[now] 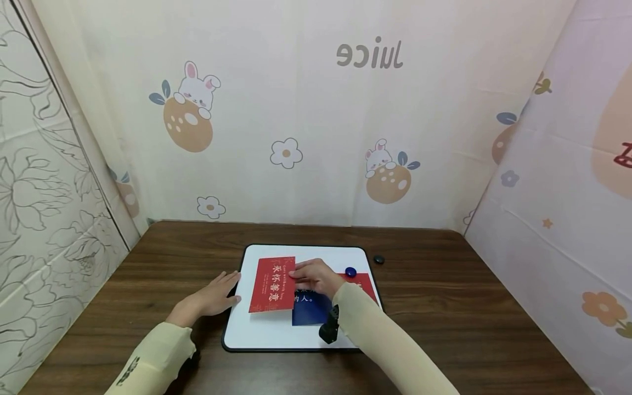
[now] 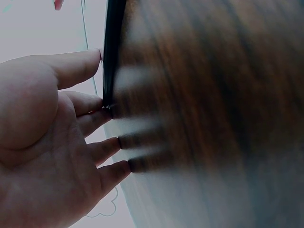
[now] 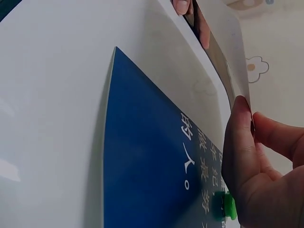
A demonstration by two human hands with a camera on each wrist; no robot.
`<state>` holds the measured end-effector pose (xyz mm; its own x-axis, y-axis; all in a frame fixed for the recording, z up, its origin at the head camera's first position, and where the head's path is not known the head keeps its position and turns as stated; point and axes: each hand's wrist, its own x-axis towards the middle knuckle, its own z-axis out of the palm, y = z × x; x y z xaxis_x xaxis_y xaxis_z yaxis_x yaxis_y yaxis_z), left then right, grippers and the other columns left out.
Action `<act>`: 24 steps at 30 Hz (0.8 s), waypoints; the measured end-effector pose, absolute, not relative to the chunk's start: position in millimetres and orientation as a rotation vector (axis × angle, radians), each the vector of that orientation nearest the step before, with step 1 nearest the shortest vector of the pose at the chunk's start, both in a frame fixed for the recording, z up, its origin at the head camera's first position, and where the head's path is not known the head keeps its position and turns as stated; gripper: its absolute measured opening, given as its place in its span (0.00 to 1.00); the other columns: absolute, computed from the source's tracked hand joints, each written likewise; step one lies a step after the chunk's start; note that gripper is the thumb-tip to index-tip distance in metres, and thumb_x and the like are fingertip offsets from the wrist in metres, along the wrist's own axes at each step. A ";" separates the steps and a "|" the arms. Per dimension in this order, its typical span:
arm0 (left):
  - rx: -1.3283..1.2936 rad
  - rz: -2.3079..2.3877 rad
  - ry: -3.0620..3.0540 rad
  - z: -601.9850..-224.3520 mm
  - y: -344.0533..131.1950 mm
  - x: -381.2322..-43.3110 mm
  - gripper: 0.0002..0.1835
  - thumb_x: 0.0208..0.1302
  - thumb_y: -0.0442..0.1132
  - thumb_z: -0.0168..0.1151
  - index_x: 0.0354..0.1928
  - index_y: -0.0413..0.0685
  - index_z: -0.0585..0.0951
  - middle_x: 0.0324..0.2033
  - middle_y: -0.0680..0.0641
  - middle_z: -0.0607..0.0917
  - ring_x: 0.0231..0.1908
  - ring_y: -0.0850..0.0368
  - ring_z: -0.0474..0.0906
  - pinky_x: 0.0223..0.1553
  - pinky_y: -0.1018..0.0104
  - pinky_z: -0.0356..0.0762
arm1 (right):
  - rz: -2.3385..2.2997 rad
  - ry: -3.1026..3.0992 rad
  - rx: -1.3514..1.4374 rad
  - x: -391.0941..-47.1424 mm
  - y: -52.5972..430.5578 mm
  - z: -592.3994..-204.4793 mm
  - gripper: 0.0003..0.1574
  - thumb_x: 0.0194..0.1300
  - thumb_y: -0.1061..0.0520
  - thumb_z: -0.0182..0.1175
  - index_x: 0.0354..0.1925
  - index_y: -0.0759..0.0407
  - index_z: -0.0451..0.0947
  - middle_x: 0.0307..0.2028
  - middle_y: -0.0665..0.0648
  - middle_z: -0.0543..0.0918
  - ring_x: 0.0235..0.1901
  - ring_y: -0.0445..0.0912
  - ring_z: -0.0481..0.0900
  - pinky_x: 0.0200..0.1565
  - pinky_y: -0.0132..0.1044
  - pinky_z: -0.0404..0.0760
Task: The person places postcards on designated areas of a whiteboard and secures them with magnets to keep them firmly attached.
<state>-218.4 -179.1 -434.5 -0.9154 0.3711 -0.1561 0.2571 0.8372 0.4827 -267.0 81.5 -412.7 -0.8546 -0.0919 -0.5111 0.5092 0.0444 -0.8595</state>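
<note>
A white board with a black frame (image 1: 276, 340) lies on the table. My right hand (image 1: 316, 277) pinches the edge of a red card with white writing (image 1: 269, 285), between thumb and fingers in the right wrist view. The red card is tilted up off the board's left half. Under my right hand lies a blue card (image 1: 308, 312), its white characters plain in the right wrist view (image 3: 142, 152). My left hand (image 1: 212, 296) rests at the board's left edge, fingers nearly straight; in the left wrist view its fingertips touch the frame and table (image 2: 61, 118).
A second red card (image 1: 362, 284) lies at the board's right, partly behind my right arm, with a round blue magnet (image 1: 350, 271) on it. A black round piece (image 1: 378, 259) sits on the table beside the board. A green magnet (image 3: 230, 206) shows near the blue card.
</note>
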 end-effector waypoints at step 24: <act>0.450 0.701 2.751 -433.7 -179.5 -218.5 0.34 0.68 0.41 0.57 0.70 0.31 0.58 0.69 0.31 0.57 0.69 0.29 0.43 0.64 0.35 0.48 | -1.723 2.105 0.321 -264.1 61.3 -419.1 0.18 0.61 0.65 0.64 0.50 0.67 0.76 0.36 0.63 0.82 0.29 0.47 0.84 0.33 0.35 0.83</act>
<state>-218.5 -179.5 -433.7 -0.9164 0.3587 -0.1778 0.2299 0.8350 0.5000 -264.1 61.3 -419.1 -0.8937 -0.0737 -0.4425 0.4192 0.2142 -0.8823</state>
